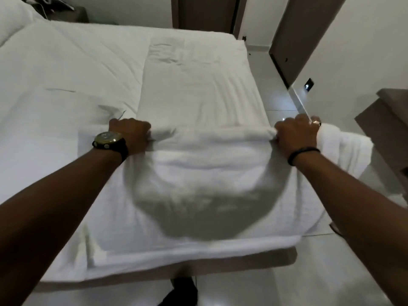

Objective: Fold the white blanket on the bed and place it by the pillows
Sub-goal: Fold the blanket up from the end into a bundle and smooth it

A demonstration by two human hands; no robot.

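Note:
The white blanket (198, 173) lies across the near end of the bed (88, 69), partly folded, with a thick folded edge running between my hands. My left hand (132, 133), with a watch on the wrist, grips that edge on the left. My right hand (298, 134), wearing a ring and a dark wristband, grips it on the right, near the bed's right side. A loose end of the blanket (346, 146) hangs off beyond my right hand. A white pillow (13, 21) shows at the far left corner.
A shiny tiled floor (278, 89) runs along the bed's right side. A brown door (302, 36) and a wooden unit (384, 115) stand to the right. A dark bedside table (68, 12) sits at the back left. My dark shoe (183, 290) is by the bed's foot.

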